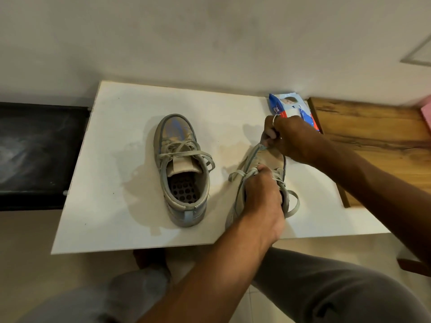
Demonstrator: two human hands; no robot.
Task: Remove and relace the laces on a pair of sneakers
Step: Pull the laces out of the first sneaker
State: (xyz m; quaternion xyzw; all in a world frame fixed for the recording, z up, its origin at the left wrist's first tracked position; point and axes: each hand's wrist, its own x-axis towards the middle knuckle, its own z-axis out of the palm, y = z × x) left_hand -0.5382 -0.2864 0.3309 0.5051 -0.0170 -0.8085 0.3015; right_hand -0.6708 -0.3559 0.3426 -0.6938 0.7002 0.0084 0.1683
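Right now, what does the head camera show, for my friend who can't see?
Two hands hold a worn sneaker on a white board: the left hand grips its laces, the right hand pinches its toe. The other sneaker, laced, sits to the left.

Left hand (261, 197) grips laces (245, 173) at mid-shoe of a grey sneaker (268, 158), fingers curled. Right hand (291, 138), just beyond the left, holds that sneaker's toe end; ring (276, 117) on one finger. Second sneaker (182, 169), laced and untouched, sits left of the left hand on white board (112, 159). Wipes pack (291, 104) just beyond right hand, wooden top (373, 136) to its right.
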